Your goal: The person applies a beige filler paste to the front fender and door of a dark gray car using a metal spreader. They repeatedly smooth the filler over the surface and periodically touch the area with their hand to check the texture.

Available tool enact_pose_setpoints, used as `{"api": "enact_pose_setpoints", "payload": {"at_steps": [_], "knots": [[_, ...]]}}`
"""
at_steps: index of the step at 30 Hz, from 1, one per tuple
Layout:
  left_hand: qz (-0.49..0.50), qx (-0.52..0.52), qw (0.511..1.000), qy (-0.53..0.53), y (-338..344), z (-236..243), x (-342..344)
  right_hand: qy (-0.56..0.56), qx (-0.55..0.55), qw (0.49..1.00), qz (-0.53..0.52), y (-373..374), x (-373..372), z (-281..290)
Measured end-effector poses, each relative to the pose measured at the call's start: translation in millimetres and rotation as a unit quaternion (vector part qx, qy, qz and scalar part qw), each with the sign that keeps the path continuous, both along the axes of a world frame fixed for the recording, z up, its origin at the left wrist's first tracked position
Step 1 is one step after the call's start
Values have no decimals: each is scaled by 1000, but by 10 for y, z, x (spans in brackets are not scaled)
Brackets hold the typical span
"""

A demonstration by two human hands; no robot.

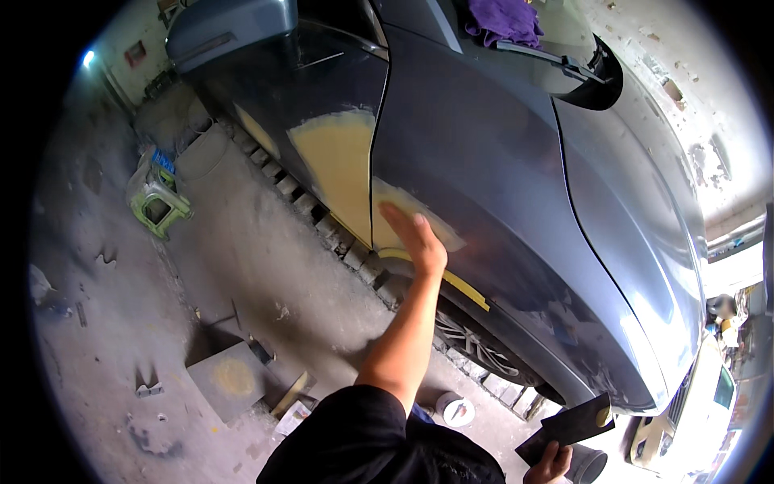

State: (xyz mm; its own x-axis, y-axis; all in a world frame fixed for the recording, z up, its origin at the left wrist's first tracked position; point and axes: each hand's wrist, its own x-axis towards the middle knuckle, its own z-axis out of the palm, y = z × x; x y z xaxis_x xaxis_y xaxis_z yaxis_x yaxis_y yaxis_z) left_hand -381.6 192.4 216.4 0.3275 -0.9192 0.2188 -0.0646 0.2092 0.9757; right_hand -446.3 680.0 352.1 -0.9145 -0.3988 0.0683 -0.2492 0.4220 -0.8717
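My left hand (pixel 415 234) lies flat with fingers stretched out on the yellow filler patch (pixel 439 223) of a dark grey-blue car's front fender (pixel 476 153). Just left of it, across the panel gap, a larger filler patch (pixel 339 157) covers the lower part of the door. Yellow masking tape (pixel 466 290) follows the wheel arch edge beneath my wrist. At the lower right, my right hand (pixel 550 465) grips dark flat sheets (pixel 572 427), overlapping and rectangular, with a yellow smear at one corner. Their exact kind is unclear.
Below the fender is the wheel (pixel 480 343). A white tub (pixel 455 410) and a grey board with yellow residue (pixel 230 379) are on the floor. Farther left stands a green stool (pixel 157 198). A purple cloth (pixel 504 20) rests near the wiper; a light-coloured car (pixel 681 411) is at right.
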Motion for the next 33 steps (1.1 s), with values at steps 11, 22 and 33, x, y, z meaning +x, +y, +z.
{"api": "enact_pose_setpoints", "payload": {"at_steps": [11, 22, 33], "knots": [[-53, -126, 975, -177, -31, 968, -24, 27, -12, 999, 32, -378, 20, 75], [-56, -18, 960, -273, -1317, 1299, 703, -6, -57, 998, 4, -693, 98, 28], [-25, 38, 981, -191, -1949, 829, 1217, 305, 121, 941, 81, -557, -39, -63]]}}
